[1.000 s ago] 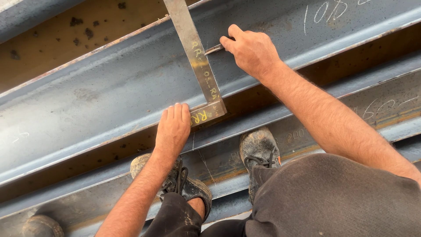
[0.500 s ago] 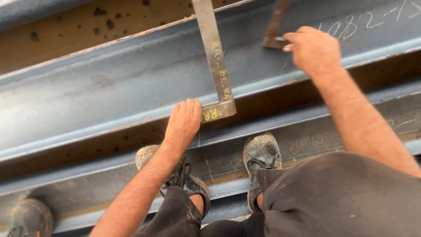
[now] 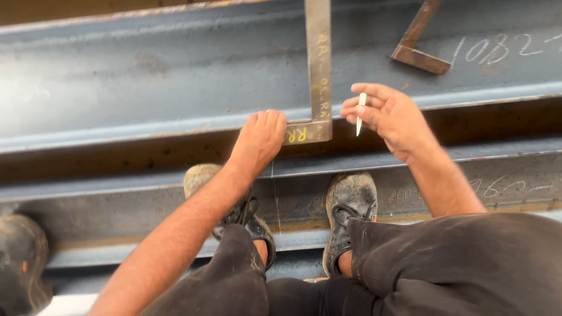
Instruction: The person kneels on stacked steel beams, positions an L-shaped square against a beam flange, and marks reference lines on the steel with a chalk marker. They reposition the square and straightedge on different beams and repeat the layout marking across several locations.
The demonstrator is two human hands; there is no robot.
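A grey steel beam point(image 3: 146, 88) runs left to right across the view. The left hand point(image 3: 257, 140) lies flat, fingers together, pressing the short leg of a steel square point(image 3: 319, 70) onto the beam's near edge; the square's long blade points straight away, across the beam. Just right of that blade, the right hand point(image 3: 389, 117) pinches a white marking stick point(image 3: 360, 112), tip down, nearer the blade than the left. A second, rusty square point(image 3: 418, 41) lies further right, well clear. Two worn shoes point(image 3: 348, 205) stand below.

Matt grey steel beam point(image 3: 146, 76), chalk-marked, bears a dull, scuffed metal square point(image 3: 318, 64); the shoes point(image 3: 349, 205) look dusty and worn.
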